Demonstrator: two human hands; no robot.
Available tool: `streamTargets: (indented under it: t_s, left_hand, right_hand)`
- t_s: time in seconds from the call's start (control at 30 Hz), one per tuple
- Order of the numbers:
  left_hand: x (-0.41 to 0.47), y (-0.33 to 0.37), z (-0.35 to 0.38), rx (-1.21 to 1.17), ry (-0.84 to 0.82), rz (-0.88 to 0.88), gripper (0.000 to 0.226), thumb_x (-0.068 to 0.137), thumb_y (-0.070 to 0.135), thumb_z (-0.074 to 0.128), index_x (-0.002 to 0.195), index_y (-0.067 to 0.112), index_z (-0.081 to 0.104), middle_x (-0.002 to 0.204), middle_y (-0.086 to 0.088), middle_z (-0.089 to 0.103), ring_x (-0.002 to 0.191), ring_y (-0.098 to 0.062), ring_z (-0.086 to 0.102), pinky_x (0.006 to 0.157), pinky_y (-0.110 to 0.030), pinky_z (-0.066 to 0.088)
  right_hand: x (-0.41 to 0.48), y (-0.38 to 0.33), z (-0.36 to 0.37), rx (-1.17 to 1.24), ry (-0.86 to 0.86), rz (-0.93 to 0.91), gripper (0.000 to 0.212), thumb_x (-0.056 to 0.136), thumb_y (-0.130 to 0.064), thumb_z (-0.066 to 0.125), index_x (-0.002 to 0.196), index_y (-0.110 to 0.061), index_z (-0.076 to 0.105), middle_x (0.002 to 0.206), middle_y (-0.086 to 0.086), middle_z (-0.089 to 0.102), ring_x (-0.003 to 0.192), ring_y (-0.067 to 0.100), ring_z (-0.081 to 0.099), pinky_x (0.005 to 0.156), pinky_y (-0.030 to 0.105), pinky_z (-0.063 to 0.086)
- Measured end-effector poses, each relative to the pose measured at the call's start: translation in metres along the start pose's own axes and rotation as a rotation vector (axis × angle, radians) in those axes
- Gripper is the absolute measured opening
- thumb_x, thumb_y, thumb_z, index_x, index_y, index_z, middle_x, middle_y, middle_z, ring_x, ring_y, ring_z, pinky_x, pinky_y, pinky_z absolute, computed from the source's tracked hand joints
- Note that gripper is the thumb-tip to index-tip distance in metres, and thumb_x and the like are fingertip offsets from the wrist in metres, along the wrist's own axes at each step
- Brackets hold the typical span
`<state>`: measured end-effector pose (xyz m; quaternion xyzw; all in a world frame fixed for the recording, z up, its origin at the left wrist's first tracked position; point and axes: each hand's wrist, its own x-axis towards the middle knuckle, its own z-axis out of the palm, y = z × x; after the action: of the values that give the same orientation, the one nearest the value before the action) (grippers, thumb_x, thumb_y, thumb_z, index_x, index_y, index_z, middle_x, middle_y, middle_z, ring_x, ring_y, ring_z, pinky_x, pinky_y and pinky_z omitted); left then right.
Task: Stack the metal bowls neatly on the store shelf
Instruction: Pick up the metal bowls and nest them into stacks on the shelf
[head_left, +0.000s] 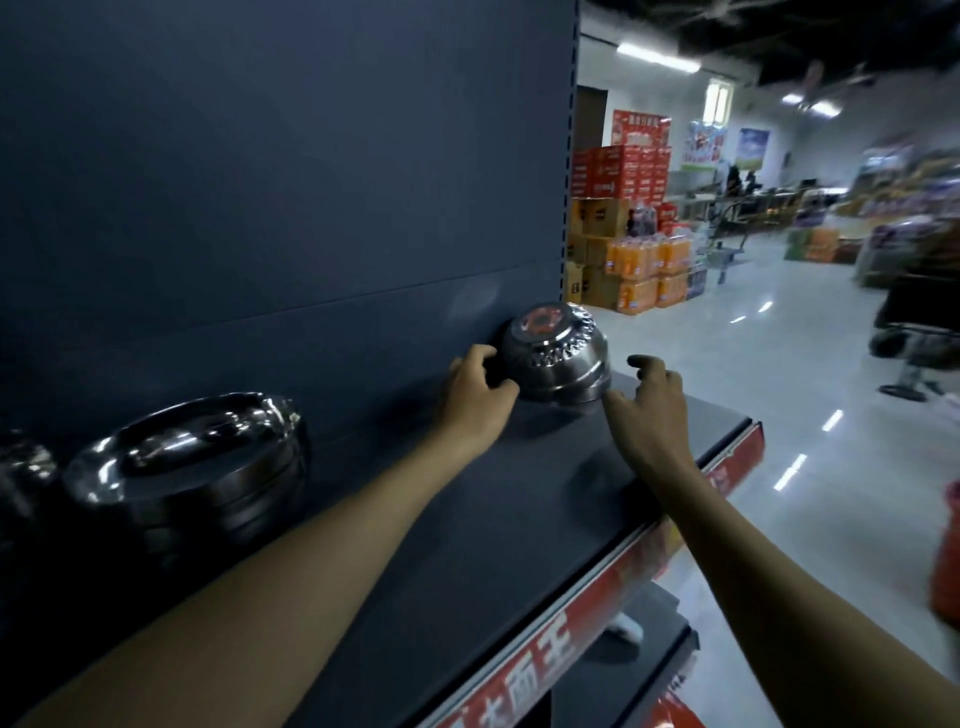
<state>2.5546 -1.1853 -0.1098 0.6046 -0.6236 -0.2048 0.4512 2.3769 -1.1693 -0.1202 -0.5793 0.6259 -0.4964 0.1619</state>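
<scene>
At the far right end of the dark grey store shelf (519, 519), close to its corner and up against the dark back panel (260, 182), we have a small stack of upturned shiny metal bowls with a red sticker on top (556, 353). Our left hand (475, 395) curls round the stack's left side, fingers and thumb touching the metal in a loose grasp. Our right hand (649, 400) sits just beside the stack's right side, fingers spread and released, its thumb tip at or very near the bottom rim; we cannot tell if it touches.

Between the stack and the shelf's front edge lies a bare strip of shelf, and the shelf's right end falls just beyond the right hand. Along the front runs a red price strip with white characters (597, 587). Well apart to the left, a taller stack of wider upright steel bowls (192, 467) stands against the back panel, with open shelf between the two stacks.

Beyond the shelf end, a glossy pale floor (779, 364) opens out, with piled red and orange drink cartons (634, 234) further back.
</scene>
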Motion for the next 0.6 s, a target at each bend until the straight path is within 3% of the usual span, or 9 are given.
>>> streamTargets:
  t_s: [0.1, 0.27, 0.33, 0.47, 0.6]
  left_hand:
    - [0.031, 0.0, 0.016, -0.244, -0.017, -0.121, 0.043, 0.092, 0.021, 0.058, 0.134, 0.018, 0.049, 0.127, -0.004, 0.056, 0.106, -0.018, 0.052, 0.084, -0.027, 0.037]
    - [0.066, -0.013, 0.038, -0.345, -0.026, -0.229, 0.047, 0.096, 0.033, 0.052, 0.14, 0.02, 0.044, 0.129, -0.002, 0.054, 0.116, -0.025, 0.054, 0.098, -0.038, 0.046]
    - [0.076, -0.018, 0.046, -0.374, -0.058, -0.275, 0.044, 0.096, 0.039, 0.049, 0.135, 0.018, 0.049, 0.13, -0.005, 0.058, 0.115, -0.026, 0.056, 0.104, -0.044, 0.045]
    - [0.087, -0.021, 0.054, -0.423, -0.109, -0.27, 0.032, 0.101, 0.04, 0.045, 0.118, 0.018, 0.06, 0.121, -0.005, 0.064, 0.111, -0.025, 0.06, 0.103, -0.038, 0.046]
    - [0.089, -0.024, 0.057, -0.42, -0.097, -0.25, 0.02, 0.099, 0.038, 0.05, 0.097, 0.021, 0.06, 0.116, -0.008, 0.067, 0.11, -0.028, 0.061, 0.1, -0.04, 0.047]
  right_hand:
    - [0.017, 0.003, 0.005, 0.038, -0.029, 0.012, 0.057, 0.091, -0.021, 0.058, 0.145, -0.011, 0.042, 0.145, 0.017, 0.043, 0.126, 0.034, 0.051, 0.101, 0.038, 0.041]
    - [0.042, 0.007, 0.017, 0.123, -0.076, 0.014, 0.053, 0.093, -0.016, 0.057, 0.144, -0.01, 0.044, 0.141, 0.014, 0.052, 0.124, 0.029, 0.052, 0.088, 0.025, 0.036]
    - [0.047, 0.008, 0.022, 0.149, -0.086, 0.018, 0.053, 0.094, -0.015, 0.056, 0.145, -0.012, 0.044, 0.14, 0.013, 0.054, 0.122, 0.026, 0.053, 0.086, 0.024, 0.035]
    - [0.055, 0.013, 0.028, 0.142, -0.095, 0.011, 0.052, 0.09, -0.015, 0.055, 0.142, -0.012, 0.049, 0.134, 0.012, 0.058, 0.116, 0.027, 0.057, 0.087, 0.029, 0.041]
    - [0.056, 0.014, 0.03, 0.157, -0.102, -0.002, 0.048, 0.09, -0.009, 0.054, 0.138, -0.011, 0.053, 0.12, 0.004, 0.061, 0.099, 0.017, 0.055, 0.081, 0.025, 0.039]
